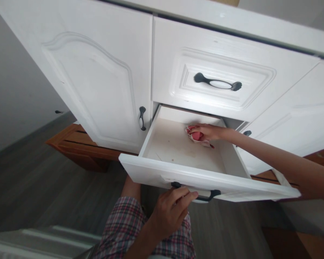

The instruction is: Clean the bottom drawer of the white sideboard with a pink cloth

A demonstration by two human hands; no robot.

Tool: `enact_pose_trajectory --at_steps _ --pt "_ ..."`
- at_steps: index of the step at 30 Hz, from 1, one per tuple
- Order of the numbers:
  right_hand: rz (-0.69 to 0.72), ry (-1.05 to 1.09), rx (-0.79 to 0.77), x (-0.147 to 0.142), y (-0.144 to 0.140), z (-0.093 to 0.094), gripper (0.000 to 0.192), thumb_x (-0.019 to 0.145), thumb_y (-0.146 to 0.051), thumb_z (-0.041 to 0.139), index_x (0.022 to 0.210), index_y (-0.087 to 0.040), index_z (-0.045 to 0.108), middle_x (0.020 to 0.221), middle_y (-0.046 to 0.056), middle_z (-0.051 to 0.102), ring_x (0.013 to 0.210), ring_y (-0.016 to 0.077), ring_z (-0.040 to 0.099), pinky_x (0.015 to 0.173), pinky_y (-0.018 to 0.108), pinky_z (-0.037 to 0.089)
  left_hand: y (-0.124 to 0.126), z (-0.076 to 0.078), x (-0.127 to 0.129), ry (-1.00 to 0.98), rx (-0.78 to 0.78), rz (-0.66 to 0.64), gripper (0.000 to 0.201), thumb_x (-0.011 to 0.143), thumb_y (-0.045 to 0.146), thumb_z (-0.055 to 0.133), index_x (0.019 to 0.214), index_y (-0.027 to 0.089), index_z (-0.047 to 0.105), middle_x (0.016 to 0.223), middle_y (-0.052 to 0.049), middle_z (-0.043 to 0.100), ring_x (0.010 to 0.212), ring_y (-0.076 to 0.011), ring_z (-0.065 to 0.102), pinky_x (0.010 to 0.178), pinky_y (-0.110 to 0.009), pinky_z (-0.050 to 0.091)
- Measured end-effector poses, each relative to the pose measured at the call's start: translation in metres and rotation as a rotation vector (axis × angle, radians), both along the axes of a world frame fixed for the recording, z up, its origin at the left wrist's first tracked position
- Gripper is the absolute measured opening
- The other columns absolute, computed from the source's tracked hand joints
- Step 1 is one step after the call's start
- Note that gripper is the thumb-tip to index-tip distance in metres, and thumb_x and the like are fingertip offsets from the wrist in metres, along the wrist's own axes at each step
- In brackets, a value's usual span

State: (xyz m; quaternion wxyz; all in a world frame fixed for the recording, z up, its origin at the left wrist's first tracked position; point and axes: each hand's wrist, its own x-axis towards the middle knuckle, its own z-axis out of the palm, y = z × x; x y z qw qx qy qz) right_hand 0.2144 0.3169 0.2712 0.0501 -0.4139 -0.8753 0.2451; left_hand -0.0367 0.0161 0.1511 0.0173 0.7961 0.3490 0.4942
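Head view, looking down at an open drawer. Fingers of the right hand point(207, 131) are closed over a crumpled red cloth point(196, 136), pressing it against the floor of the drawer point(178, 144) near the back right corner; the forearm reaches in over the right side wall. Fingers of the left hand point(169, 211) are curled around the dark drawer handle point(205, 197) on the pulled-out front panel, thumb side up, so the hand appears to grip it.

The cloth is bunched into a wad, partly hidden under the palm. Judged from its folds, it is soft, light and limp; it should deform freely and is best held as a gathered bundle under the palm and fingers rather than by an edge. The drawer floor is pale with faint brownish stains and otherwise bare. The drawer looks rigid and slides on its runners, and the handle is the natural grasp point.

Above it sits a closed drawer with an upper handle point(217, 82), dark with a white centre. To the left is a white cabinet door point(97, 79) with a small dark pull point(142, 118). Below lie grey floorboards point(43, 180) and plaid shorts point(124, 226).
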Motion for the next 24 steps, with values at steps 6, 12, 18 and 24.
enact_pose_trajectory --at_steps 6,12,18,24 --pt "0.038 -0.238 0.113 0.052 -0.023 0.004 0.070 0.072 -0.004 0.077 0.138 -0.026 0.074 0.158 0.014 0.061 0.139 0.0350 0.064 0.119 0.048 0.052 0.001 -0.001 0.003 -0.025 -0.009 0.013 0.041 0.112 0.013 0.045 0.145 0.022 0.068 0.120 -0.008 0.078 0.111 -0.0154 0.078 0.102 -0.024 0.062" --pt "-0.021 -0.212 0.218 0.049 -0.011 -0.001 0.059 0.087 -0.005 0.070 0.146 -0.012 0.069 0.168 0.026 0.049 0.149 0.0366 0.054 0.121 0.045 0.045 0.002 0.000 0.003 -0.034 0.025 0.020 0.040 0.112 0.014 0.046 0.143 0.021 0.069 0.118 -0.007 0.078 0.110 -0.0151 0.079 0.101 -0.023 0.062" --pt "0.150 -0.269 0.006 0.041 -0.047 0.010 0.067 0.071 -0.007 0.075 0.136 -0.024 0.075 0.143 0.015 0.066 0.122 0.0324 0.068 0.114 0.048 0.056 0.000 0.001 0.002 0.013 -0.010 0.025 0.042 0.112 0.014 0.046 0.146 0.023 0.069 0.120 -0.007 0.078 0.112 -0.0152 0.078 0.103 -0.024 0.063" --pt "0.197 -0.193 -0.353 0.027 -0.133 0.023 0.047 0.076 -0.025 0.078 0.122 -0.033 0.082 0.131 0.009 0.074 0.119 0.0290 0.072 0.110 0.040 0.059 0.003 0.001 0.004 -0.068 0.044 0.010 0.038 0.113 0.013 0.046 0.139 0.020 0.072 0.116 -0.007 0.078 0.108 -0.0140 0.078 0.103 -0.022 0.061"
